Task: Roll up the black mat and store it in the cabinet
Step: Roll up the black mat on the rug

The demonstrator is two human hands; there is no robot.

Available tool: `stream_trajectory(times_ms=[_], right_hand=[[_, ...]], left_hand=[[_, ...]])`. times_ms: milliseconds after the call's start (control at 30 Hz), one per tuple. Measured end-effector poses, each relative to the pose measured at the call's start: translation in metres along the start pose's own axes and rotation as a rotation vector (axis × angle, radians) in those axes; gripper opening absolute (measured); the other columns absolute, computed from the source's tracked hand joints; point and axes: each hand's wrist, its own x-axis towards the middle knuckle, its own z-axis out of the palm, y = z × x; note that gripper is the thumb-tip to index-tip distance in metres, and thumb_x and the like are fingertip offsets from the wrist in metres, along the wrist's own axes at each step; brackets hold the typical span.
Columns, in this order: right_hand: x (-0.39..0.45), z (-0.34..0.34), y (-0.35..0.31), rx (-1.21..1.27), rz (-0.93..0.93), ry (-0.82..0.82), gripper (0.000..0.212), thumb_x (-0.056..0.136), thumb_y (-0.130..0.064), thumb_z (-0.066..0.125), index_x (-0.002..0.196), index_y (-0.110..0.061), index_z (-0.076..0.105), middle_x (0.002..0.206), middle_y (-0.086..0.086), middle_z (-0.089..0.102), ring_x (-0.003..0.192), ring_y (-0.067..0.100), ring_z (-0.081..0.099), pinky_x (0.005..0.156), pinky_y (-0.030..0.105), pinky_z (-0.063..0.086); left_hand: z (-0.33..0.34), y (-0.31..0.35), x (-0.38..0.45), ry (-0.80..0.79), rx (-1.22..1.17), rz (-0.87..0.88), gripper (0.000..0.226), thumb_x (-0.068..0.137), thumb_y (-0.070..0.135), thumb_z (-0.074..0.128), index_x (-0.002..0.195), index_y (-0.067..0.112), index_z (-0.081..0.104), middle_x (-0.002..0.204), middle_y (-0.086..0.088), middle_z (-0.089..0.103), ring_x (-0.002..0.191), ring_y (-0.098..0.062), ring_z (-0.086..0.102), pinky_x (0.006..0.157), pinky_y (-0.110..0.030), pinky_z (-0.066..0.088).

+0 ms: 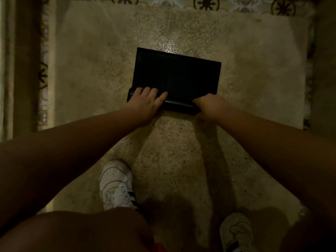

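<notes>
Dimness swallows most of the scene, so you can read only the middle of the floor clearly; the edges fall into shadow, and your thighs fill the bottom of the view. No cabinet shows. The black mat (pixel 176 77) lies on a pale shaggy rug (pixel 91 60), its near edge already curled into a tight roll (pixel 179 104) that runs between your two hands. Your left hand (pixel 145 102) rests on the roll's left end, fingers (pixel 154 92) spread forward over the flat ribbed part, pressing rather than clasping. Your right hand (pixel 211 106) is closed around the roll's right end, fingers tucked out of sight beneath the knuckles. The far part of the mat is flat and slightly skewed on the rug. Your two white sneakers stand on the rug nearer you, the left one (pixel 117 184) in full view, the right one (pixel 236 231) cut off by the frame. Patterned floor tiles (pixel 205 1) border the rug along the top and left.
</notes>
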Motion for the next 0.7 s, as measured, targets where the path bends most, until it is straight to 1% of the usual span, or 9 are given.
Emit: stream_trajectory(times_ms=[133,200,300,367,433,500,567,633,700], right_hand=[[0.000,0.005,-0.003,0.008,-0.027,-0.115,0.058,0.080,-0.046,0.074,0.126,-0.014,0.059,0.114,0.010,0.064,0.101,0.028,0.061,0.083,0.041,0.054],[0.001,0.005,-0.003,0.021,-0.029,-0.130,0.064,0.078,-0.047,0.075,0.130,-0.014,0.057,0.119,0.010,0.064,0.105,0.028,0.060,0.087,0.042,0.054],[0.008,-0.005,0.000,0.023,-0.045,-0.182,0.077,0.073,-0.048,0.079,0.138,-0.016,0.052,0.126,0.010,0.061,0.112,0.029,0.057,0.090,0.039,0.051],[0.014,-0.014,0.002,0.003,-0.063,-0.232,0.085,0.071,-0.048,0.081,0.142,-0.016,0.047,0.133,0.010,0.057,0.119,0.031,0.053,0.093,0.038,0.048],[0.021,-0.019,0.003,-0.013,-0.079,-0.274,0.087,0.069,-0.049,0.082,0.142,-0.016,0.046,0.137,0.011,0.054,0.123,0.032,0.050,0.095,0.038,0.045],[0.028,-0.021,0.005,-0.006,-0.082,-0.295,0.086,0.066,-0.048,0.084,0.138,-0.017,0.050,0.132,0.010,0.055,0.118,0.031,0.051,0.092,0.038,0.047],[0.033,-0.021,0.005,-0.014,-0.087,-0.295,0.082,0.061,-0.048,0.087,0.130,-0.018,0.054,0.123,0.009,0.057,0.106,0.028,0.054,0.082,0.037,0.049],[0.037,-0.022,0.004,-0.036,-0.093,-0.311,0.079,0.059,-0.050,0.087,0.122,-0.016,0.054,0.117,0.009,0.056,0.095,0.025,0.052,0.074,0.036,0.046],[0.041,-0.023,0.005,-0.038,-0.101,-0.332,0.079,0.059,-0.052,0.086,0.122,-0.015,0.055,0.117,0.009,0.056,0.094,0.024,0.050,0.073,0.036,0.045]], left_hand=[[0.004,0.007,-0.010,-0.008,-0.060,-0.003,0.082,0.083,0.041,0.055,0.147,0.017,0.010,0.142,-0.014,0.036,0.129,-0.033,0.035,0.109,-0.053,0.026],[0.004,0.012,-0.016,-0.011,-0.103,-0.029,0.080,0.084,0.043,0.053,0.148,0.016,0.012,0.143,-0.014,0.034,0.130,-0.033,0.032,0.111,-0.056,0.022],[0.000,0.026,-0.020,-0.028,-0.190,-0.103,0.079,0.084,0.047,0.053,0.146,0.015,0.016,0.140,-0.015,0.037,0.128,-0.035,0.034,0.111,-0.060,0.022],[-0.003,0.039,-0.022,-0.060,-0.240,-0.179,0.086,0.083,0.051,0.053,0.147,0.012,0.011,0.144,-0.016,0.032,0.133,-0.036,0.028,0.110,-0.065,0.019],[-0.004,0.051,-0.027,-0.084,-0.255,-0.191,0.095,0.084,0.055,0.049,0.150,0.011,-0.004,0.155,-0.016,0.015,0.142,-0.037,0.012,0.107,-0.072,0.011],[0.000,0.059,-0.034,-0.081,-0.225,-0.115,0.102,0.083,0.060,0.050,0.148,0.021,-0.017,0.159,-0.014,0.001,0.143,-0.042,0.000,0.102,-0.077,0.006],[0.002,0.059,-0.037,-0.101,-0.180,-0.069,0.110,0.078,0.064,0.055,0.145,0.029,-0.025,0.159,-0.014,-0.007,0.142,-0.045,-0.004,0.101,-0.078,0.004],[0.002,0.057,-0.032,-0.153,-0.194,-0.092,0.114,0.076,0.067,0.057,0.141,0.034,-0.031,0.158,-0.011,-0.012,0.142,-0.044,-0.008,0.101,-0.078,0.001],[0.000,0.056,-0.025,-0.196,-0.203,-0.123,0.115,0.075,0.068,0.057,0.139,0.037,-0.033,0.158,-0.009,-0.013,0.142,-0.043,-0.009,0.102,-0.077,-0.002]])
